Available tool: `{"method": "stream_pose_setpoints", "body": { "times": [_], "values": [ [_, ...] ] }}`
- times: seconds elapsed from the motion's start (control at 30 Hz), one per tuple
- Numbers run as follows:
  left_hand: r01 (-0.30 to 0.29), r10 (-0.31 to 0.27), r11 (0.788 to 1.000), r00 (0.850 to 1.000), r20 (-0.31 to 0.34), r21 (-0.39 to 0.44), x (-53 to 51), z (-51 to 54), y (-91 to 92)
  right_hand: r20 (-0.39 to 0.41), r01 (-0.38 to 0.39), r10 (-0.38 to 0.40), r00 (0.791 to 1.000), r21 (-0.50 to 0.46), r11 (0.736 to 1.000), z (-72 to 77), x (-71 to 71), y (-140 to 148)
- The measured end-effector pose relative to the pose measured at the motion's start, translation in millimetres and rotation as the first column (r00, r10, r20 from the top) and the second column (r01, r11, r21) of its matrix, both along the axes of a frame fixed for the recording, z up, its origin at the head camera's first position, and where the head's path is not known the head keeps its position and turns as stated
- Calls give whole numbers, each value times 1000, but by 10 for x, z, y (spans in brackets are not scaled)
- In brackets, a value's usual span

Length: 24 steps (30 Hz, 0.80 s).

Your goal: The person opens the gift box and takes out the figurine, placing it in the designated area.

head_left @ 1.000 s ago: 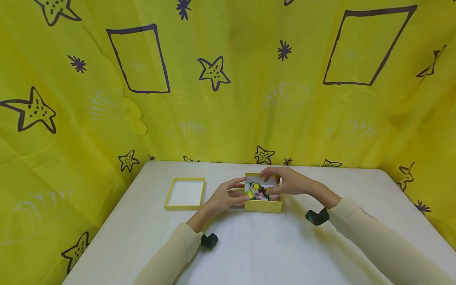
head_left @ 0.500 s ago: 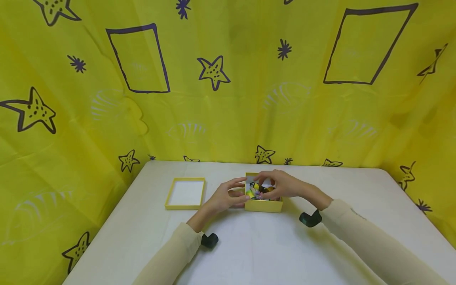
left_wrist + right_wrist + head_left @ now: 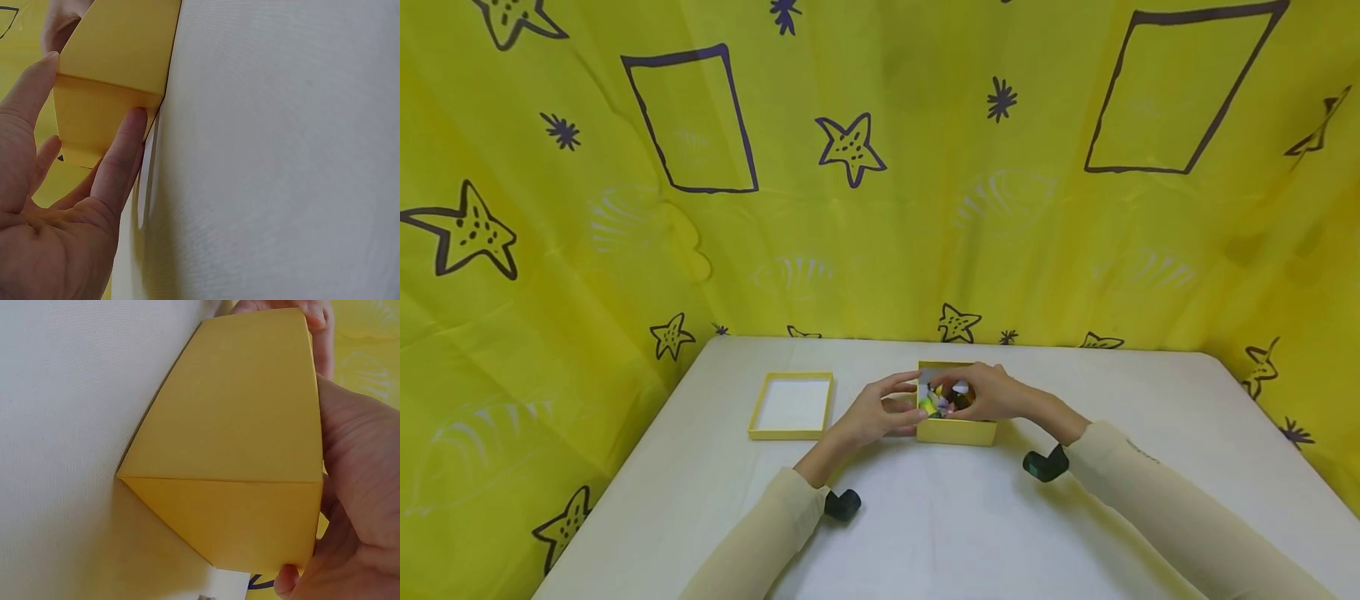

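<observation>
A yellow box [image 3: 957, 432] with a pale inside stands on the table, uncovered. In it lie several small colourful toy-like pieces [image 3: 934, 402], in yellow, green, white, pink and black; their kind is too small to tell. My left hand [image 3: 872, 414] touches the box's left wall with fairly straight, spread fingers, thumb near the front corner. The left wrist view has its fingers [image 3: 119, 159] against that wall. Over the box's right side, my right hand [image 3: 996, 393] reaches in, thumb and index bent around the pieces. In the right wrist view the box [image 3: 237, 406] hides its fingertips.
To the left of the box, a shallow yellow-rimmed lid [image 3: 790, 434] lies with its white inside up. A white cloth covers the table [image 3: 940, 517]. Behind it hangs a yellow curtain [image 3: 910, 250] with drawn starfish and frames.
My right hand has moved left and lower into the box, over the pieces, covering more of them. My left hand stays at the box's left wall.
</observation>
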State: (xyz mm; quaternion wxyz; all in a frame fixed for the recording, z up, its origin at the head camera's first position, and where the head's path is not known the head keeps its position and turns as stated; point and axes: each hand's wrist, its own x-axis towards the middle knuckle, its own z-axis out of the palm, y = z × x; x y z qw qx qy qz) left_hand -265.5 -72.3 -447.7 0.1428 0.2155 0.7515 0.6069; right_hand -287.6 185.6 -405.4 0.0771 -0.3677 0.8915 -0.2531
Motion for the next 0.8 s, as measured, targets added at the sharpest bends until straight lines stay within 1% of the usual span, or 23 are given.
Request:
{"method": "stream_pose_setpoints", "body": {
  "times": [0.23,0.43,0.8],
  "values": [
    [3,-3,1000,1000,-12,-6,-1,5,-2,-16,19,-19,1000,16,1000,-10,10,-19],
    [4,-4,1000,1000,-4,-13,3,9,1,-29,34,-33,999,15,999,-32,16,-27],
    [6,-6,1000,1000,1,5,15,27,9,-31,52,-51,998,8,999,-30,31,-38]
  ]
}}
